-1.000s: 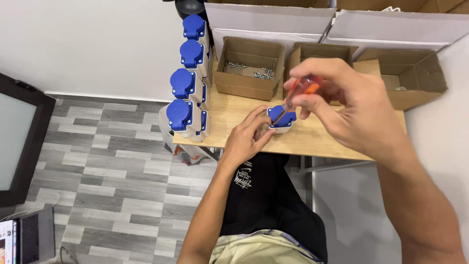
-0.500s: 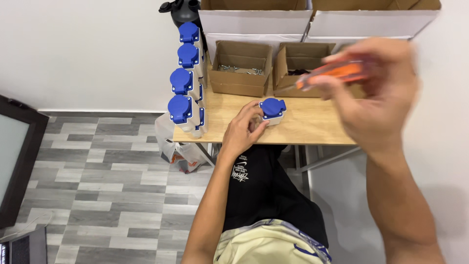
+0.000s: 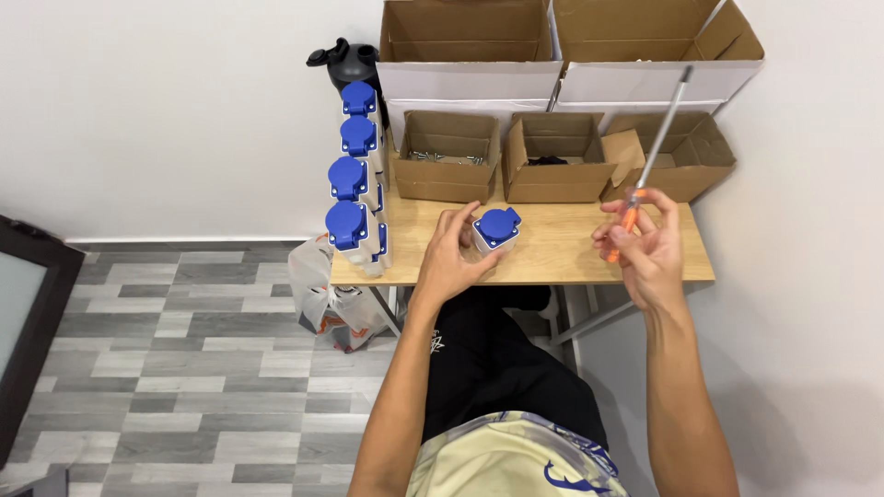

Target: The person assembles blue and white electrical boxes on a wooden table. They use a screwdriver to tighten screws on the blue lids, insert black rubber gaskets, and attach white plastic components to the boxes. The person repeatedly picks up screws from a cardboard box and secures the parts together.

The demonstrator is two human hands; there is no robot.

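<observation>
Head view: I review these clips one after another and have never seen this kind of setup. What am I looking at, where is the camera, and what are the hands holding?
There is no machine here. The camera sits on a person's head and looks down at their own two bare hands and lap. They sit at a small wooden table. The left hand rests against a white socket box with a blue lid that stands on the table. The right hand holds a screwdriver with an orange handle up off the table, shaft pointing up and away. Along the table's left edge stands a row of similar blue-lidded boxes. Behind lie open cardboard boxes; one holds small metal parts, perhaps screws. A dark bottle stands at the back.
</observation>
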